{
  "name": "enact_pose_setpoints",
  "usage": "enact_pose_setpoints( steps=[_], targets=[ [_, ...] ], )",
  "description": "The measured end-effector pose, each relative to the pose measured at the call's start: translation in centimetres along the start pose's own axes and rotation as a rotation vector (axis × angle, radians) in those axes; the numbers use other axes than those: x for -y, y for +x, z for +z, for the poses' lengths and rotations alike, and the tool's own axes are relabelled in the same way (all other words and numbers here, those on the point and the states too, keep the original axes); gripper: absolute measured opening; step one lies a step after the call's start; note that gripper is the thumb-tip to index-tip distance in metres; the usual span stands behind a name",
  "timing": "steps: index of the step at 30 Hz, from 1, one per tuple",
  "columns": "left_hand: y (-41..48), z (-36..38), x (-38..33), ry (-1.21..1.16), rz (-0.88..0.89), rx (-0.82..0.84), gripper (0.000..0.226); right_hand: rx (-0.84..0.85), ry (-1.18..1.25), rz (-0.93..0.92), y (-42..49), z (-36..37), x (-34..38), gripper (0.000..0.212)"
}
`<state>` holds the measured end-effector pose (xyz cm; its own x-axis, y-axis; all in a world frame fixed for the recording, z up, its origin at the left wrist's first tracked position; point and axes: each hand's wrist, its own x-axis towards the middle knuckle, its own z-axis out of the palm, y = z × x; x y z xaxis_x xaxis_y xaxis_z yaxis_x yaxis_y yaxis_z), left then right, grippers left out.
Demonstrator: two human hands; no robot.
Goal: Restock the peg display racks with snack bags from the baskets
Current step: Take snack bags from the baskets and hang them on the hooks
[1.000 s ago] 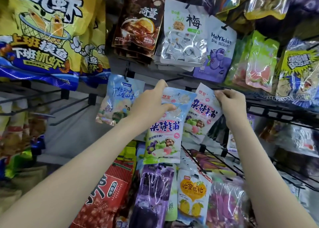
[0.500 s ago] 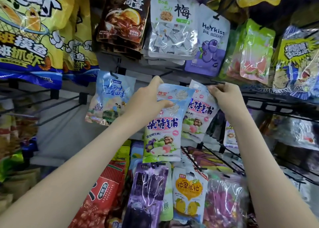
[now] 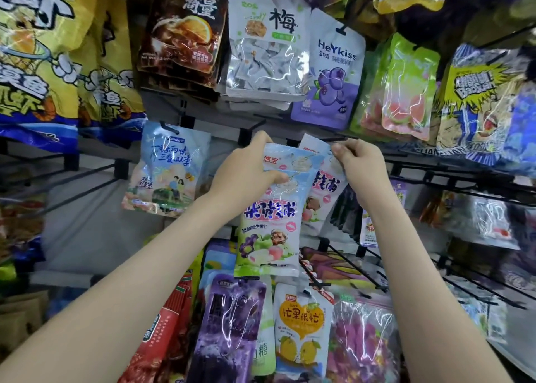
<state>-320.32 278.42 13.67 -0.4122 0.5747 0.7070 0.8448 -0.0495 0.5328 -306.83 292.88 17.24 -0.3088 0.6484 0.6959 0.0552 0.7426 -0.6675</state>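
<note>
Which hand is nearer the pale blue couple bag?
Left. The left hand is just right of the pale blue bag; the right hand is farther right, beyond the held candy bag.

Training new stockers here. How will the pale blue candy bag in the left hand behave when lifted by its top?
Likely floppy: the pale blue candy bag hangs limp below the left hand gripping its top. Probably light: one hand carries it. Glossy film shows glare, so maybe slippery.
</note>
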Motion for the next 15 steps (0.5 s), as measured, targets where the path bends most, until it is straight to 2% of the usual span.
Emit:
enact_pose_setpoints(
  steps=[4,7,11,15],
  targets=[
    [0.3,0.5,-0.2,-0.034,-0.062,0.009,0.053,0.018,0.011,0.017,0.1,-0.2,0.0,0.025],
    [0.3,0.9,-0.6,-0.018,-0.05,0.011,0.061,0.016,0.05,0.021,0.1,-0.1,0.1,0.026],
    [0.0,1.7,-1.2,0.141,0.045,0.112,0.078,0.07,0.054,0.04,0.2,-0.1,0.1,0.025],
    [0.3,1.8,-1.4,0.324,0.106,0.124,0.077,0.103,0.05,0.049,0.5,-0.2,-0.3,0.023]
  ],
)
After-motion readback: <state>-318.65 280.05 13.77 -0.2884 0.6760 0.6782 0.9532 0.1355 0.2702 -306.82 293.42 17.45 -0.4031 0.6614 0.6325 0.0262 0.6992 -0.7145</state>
